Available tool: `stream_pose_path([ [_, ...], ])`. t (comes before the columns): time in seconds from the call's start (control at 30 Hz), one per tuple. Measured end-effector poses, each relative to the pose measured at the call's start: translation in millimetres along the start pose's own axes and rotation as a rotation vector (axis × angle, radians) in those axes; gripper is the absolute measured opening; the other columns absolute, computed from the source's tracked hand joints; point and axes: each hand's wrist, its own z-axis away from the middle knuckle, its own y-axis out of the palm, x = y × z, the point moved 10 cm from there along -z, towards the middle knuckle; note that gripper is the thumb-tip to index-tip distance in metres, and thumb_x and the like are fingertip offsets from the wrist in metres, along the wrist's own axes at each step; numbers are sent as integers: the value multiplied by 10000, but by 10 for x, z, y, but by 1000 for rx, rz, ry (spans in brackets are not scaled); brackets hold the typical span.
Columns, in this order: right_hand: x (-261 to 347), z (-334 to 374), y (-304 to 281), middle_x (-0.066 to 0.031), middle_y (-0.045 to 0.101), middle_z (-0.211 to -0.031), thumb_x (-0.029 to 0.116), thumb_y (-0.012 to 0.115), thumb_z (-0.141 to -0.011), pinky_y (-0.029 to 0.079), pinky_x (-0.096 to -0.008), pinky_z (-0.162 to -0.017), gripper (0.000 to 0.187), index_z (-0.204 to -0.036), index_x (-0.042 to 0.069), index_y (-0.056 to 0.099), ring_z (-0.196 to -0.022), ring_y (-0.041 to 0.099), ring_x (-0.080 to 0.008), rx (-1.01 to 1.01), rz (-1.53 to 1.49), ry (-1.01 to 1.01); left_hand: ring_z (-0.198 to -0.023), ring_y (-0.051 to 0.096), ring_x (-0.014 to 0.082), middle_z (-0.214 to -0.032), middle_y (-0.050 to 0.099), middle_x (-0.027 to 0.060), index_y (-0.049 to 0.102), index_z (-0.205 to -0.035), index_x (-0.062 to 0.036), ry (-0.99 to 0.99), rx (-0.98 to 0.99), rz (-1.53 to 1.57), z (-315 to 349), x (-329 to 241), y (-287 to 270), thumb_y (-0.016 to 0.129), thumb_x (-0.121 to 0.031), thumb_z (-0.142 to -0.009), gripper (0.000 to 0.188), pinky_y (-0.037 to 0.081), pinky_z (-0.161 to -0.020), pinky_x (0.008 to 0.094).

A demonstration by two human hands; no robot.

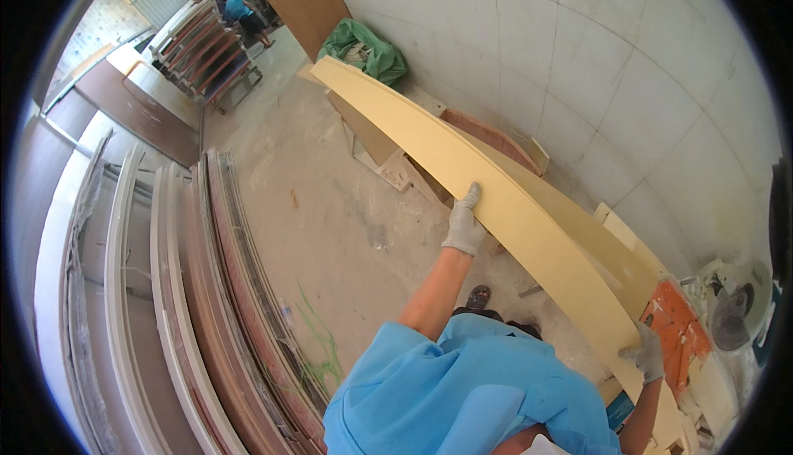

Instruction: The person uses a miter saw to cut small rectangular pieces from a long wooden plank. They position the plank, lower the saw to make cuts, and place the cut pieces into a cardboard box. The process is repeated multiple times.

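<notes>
A long cream-yellow board [533,228] stretches diagonally in front of me, from the far left down to the near right. My left hand [465,225], in a grey glove, grips its near edge around the middle, with the thumb on top and the other fingers hidden beneath. Toward the near right end, my right hand [648,354], also gloved, is closed on the board's edge. Another yellowish panel [615,265] lies beyond the board, partly covered by it.
Several long panels [194,290] stand on edge at my left. A tiled wall [578,59] rises on the right, with a green bag [384,54] at its foot. An orange piece [677,335] and a fan [731,302] are near my right hand. A person [238,9] bends by a loaded rack [202,50].
</notes>
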Motion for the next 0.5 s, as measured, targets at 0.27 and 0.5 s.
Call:
stream_pose_path([
  [0.27,337,-275,74,-59,755,-1063,-18,804,-568,537,-323,-898,673,-1233,-1,700,-977,682,-170,40,51,44,-1234,616,283,-1380,594,117,461,-1455,-45,54,-16,5,-308,-229,79,657,-221,-1033,497,559,-1013,437],
  [0.5,670,-317,25,-103,756,-1096,105,845,-576,526,-351,-938,714,-1263,-1,684,-1017,694,-204,67,95,-21,-1196,621,314,-1396,536,180,360,-1468,2,212,-300,-194,-194,-607,248,653,-257,-1039,581,577,-965,446],
])
